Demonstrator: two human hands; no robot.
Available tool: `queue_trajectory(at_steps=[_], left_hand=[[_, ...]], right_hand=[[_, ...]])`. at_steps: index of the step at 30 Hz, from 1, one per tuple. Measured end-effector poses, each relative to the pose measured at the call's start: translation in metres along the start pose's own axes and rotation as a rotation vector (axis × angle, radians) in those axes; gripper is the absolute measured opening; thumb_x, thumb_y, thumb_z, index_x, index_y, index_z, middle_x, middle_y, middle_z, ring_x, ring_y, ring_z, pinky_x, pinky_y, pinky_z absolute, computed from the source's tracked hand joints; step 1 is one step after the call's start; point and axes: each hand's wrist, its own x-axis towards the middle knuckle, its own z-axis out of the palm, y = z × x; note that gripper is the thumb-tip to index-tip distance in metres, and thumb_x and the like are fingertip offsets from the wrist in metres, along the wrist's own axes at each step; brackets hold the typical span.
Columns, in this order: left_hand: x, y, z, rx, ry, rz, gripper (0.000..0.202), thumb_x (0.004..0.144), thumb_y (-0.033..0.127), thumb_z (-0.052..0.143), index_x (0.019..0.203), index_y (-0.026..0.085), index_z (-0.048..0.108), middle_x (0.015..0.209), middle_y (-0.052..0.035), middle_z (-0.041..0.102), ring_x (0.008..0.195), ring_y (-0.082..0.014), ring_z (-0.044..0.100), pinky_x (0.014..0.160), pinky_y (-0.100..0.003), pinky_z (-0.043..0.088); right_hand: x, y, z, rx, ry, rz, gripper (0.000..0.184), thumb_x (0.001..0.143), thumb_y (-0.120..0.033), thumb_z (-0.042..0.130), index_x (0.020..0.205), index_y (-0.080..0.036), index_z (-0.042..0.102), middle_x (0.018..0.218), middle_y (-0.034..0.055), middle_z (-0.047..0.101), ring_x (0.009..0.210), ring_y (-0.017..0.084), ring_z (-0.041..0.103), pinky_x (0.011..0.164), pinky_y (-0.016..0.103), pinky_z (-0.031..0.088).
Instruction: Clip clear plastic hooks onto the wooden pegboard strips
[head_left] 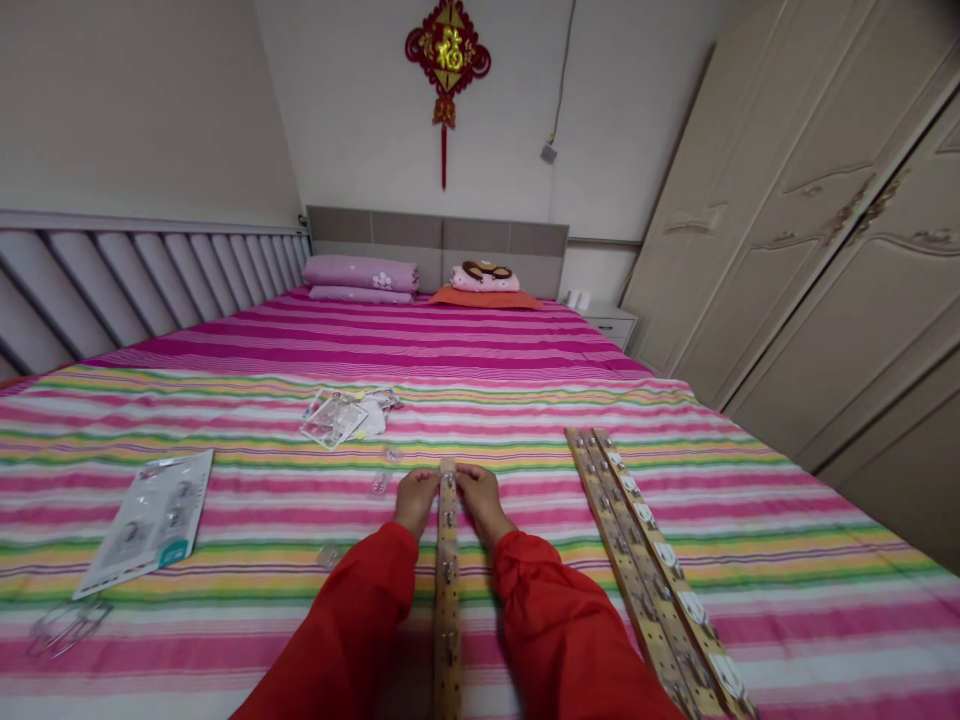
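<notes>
Three perforated wooden strips lie on a bed, on a pink, green and yellow striped sheet (787,600).

Item 1: central wooden strip (448,600), set with small metal hooks along its length. It lies flat in the middle of the near bed, running near to far, with its near end passing out of view.

Items 2 and 3: left hand (415,500) and right hand (480,497), both bare, curled and partly closed. They sit on either side of the central strip's far end, touching it. How firmly they hold it cannot be told. Red sleeves (337,620) cover both forearms.

Items 4 and 5: paired wooden strips (637,560), lying side by side well to the right, angled toward the far end. The outer one carries white oval pieces (691,607).

Item 6: printed packaging card (146,520), lying to the left.

Item 7: clear plastic packets (331,422) with white wrapping (375,412), farther off, left of the central strip.

Item 8: small clear pieces (380,483), scattered just left of the left hand.

Item 9: wire-like clear object (67,628), at the near left, by the card.

Beyond: pink pillows (360,272) against a headboard (439,240), a cream wardrobe (810,230) at right, and a red knot hanging (448,60) on the far wall.
</notes>
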Motion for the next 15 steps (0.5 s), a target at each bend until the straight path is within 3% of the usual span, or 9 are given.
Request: queue_trajectory(at_steps=[9, 15], left_hand=[[0.006, -0.008, 0.001, 0.017, 0.023, -0.015, 0.008, 0.054, 0.018, 0.067, 0.057, 0.016, 0.06, 0.05, 0.0039, 0.058, 0.049, -0.0103, 0.052, 0.054, -0.023, 0.041], [0.011, -0.015, 0.001, 0.034, 0.034, -0.037, 0.012, 0.055, 0.014, 0.07, 0.06, 0.017, 0.059, 0.051, 0.0034, 0.06, 0.051, -0.0108, 0.055, 0.056, -0.023, 0.045]], right_hand=[[0.008, 0.015, -0.002, -0.098, 0.005, 0.004, 0.022, 0.06, -0.026, 0.061, 0.075, -0.019, 0.074, 0.072, 0.0024, 0.075, 0.069, 0.021, 0.067, 0.065, 0.029, 0.05], [0.016, 0.028, -0.005, -0.188, 0.04, 0.009, 0.029, 0.06, -0.031, 0.063, 0.084, -0.018, 0.073, 0.072, 0.0023, 0.074, 0.071, 0.021, 0.066, 0.063, 0.028, 0.049]])
